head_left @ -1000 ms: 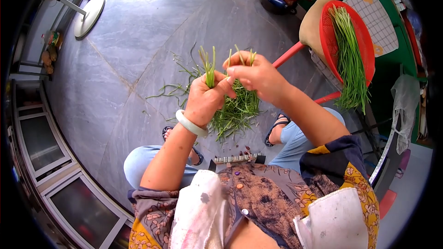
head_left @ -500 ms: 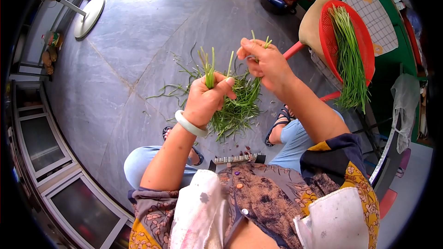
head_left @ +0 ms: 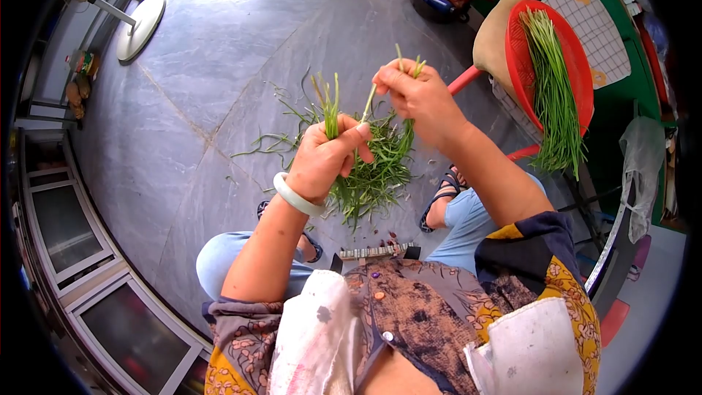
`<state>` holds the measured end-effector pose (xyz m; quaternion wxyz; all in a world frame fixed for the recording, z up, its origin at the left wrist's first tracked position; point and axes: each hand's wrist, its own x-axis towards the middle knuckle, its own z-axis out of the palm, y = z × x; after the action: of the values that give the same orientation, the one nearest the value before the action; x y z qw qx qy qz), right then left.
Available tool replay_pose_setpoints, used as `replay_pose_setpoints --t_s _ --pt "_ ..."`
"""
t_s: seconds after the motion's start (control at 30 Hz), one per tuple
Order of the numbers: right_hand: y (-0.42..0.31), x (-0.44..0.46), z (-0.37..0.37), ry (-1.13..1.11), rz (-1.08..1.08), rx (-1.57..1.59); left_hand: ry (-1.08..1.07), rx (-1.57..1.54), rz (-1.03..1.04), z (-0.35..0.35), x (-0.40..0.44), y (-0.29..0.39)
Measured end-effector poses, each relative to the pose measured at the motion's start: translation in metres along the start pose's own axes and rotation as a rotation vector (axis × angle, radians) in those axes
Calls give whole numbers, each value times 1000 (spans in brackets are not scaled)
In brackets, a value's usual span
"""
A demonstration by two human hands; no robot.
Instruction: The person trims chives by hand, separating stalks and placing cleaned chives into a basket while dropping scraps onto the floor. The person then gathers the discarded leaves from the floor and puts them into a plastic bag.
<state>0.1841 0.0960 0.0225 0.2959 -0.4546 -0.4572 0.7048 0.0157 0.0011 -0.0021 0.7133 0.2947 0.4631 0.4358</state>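
My left hand (head_left: 322, 157), with a pale bangle (head_left: 298, 196) at the wrist, is closed round a small bunch of green stalks (head_left: 331, 106). One pale stalk (head_left: 369, 102) stands up from its thumb and forefinger, and its tip meets the fingers of my right hand (head_left: 422, 99). That hand is closed too, with a few green stalks held in it, their ends sticking out above. Below both hands a loose heap of green stalks and leaves (head_left: 373, 179) lies on the floor.
To the right, a red basket (head_left: 515, 66) holds a long bunch of green stalks (head_left: 552, 95) on a stool with red legs (head_left: 464, 80). Beyond it is a green table (head_left: 621, 44). Cabinets (head_left: 128, 322) line the left. A round white base (head_left: 142, 28) stands at upper left.
My right hand has moved up and right from my left hand, then slightly back left so its fingertips meet the upright stalk. My left hand has barely moved.
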Motion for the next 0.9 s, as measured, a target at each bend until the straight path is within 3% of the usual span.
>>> replay_pose_setpoints --t_s 0.1,0.33,0.47,0.57,0.9 --pt "2 4 -3 54 -5 60 -25 -77 -29 0 -1 0" --pt "-2 -11 12 -212 186 60 -15 -107 -11 -3 -1 0" --pt "-1 -21 22 -313 52 2 31 29 79 -1 0 -7" --pt "14 -14 16 -209 20 -95 84 174 109 4 1 -11" --pt "-4 -14 10 -279 42 -178 -43 -12 -10 -3 -3 5"
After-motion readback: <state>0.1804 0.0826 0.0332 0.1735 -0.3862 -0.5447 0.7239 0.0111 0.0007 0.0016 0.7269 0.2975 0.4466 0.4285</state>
